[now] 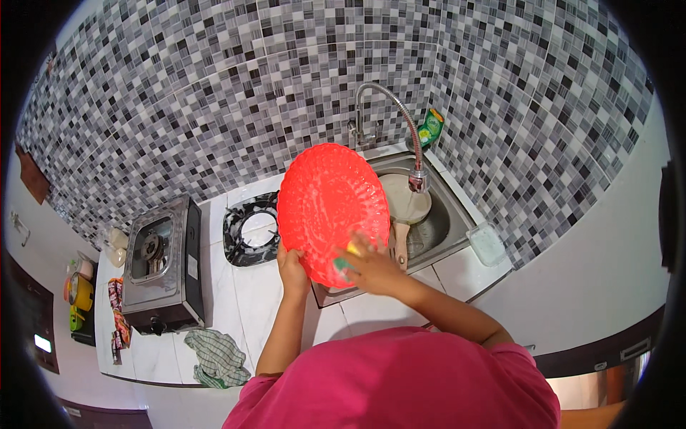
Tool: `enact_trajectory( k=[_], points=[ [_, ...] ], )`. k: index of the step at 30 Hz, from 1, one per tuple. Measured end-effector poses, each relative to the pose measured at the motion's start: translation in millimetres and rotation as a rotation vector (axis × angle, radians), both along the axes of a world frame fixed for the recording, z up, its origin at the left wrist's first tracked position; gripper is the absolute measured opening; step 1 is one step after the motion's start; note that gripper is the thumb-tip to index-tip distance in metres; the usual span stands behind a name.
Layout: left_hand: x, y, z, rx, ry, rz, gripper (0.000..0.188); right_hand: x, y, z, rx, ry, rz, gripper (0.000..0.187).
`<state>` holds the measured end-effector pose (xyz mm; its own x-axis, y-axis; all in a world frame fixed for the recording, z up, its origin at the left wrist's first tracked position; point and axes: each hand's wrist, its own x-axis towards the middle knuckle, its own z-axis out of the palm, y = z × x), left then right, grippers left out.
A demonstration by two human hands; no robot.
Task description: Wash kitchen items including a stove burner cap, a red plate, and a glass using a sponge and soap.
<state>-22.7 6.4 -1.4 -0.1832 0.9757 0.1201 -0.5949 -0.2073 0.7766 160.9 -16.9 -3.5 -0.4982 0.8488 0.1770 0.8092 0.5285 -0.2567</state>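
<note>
A large red oval tray (332, 189) with a scalloped rim is tilted up in front of me, streaked with whitish suds. My left hand (291, 272) grips its lower left edge, thumb on the front face. Against its lower right part, my right hand (375, 268) presses a yellow and green sponge (343, 264); the fingers are slightly blurred. Behind the tray is the metal sink (454, 222), partly hidden by it. In the sink lies a pale round pan (409, 199) with a light wooden-looking handle (401, 247) pointing toward me.
A flexible-necked faucet (389, 89) arches over the sink. A green pouch (431, 129) stands in the back corner; a clear container (487, 243) sits at the right. Leftward are a black stove grate (251, 229), a gas stove (163, 268) and a checked cloth (216, 356).
</note>
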Motion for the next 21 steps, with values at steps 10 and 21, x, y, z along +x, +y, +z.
enact_trajectory(
  k=[10,21],
  points=[
    [17.2,-10.1,1.2,-0.016,0.062,0.030,0.060,-9.2,11.3,8.9,-0.181,-0.010,-0.074,0.062],
    [12.8,-28.4,10.2,-0.028,0.223,-0.099,0.057,54.6,97.6,-11.8,0.202,-0.105,-0.356,0.060]
  ],
)
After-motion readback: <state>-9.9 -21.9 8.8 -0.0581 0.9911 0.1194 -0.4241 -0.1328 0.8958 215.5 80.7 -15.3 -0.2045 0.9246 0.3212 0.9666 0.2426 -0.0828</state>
